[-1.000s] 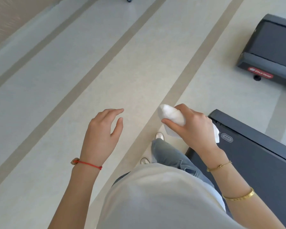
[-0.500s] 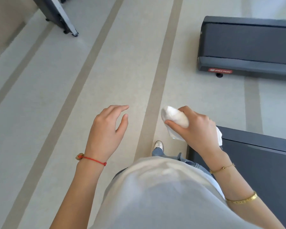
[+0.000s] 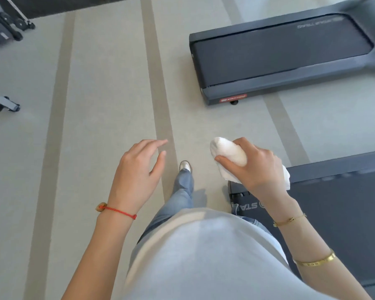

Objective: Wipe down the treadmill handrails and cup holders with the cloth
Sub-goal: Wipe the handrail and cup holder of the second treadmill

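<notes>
You get bright, even daylight; soft shadow under the leg (image 3: pixel 183 185) on the floor (image 3: pixel 100 105). Right edge smears with motion blur, corners bend.

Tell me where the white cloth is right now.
In the head view, the white cloth is bunched in the right hand, held above the floor by the near treadmill's rear corner.
</notes>
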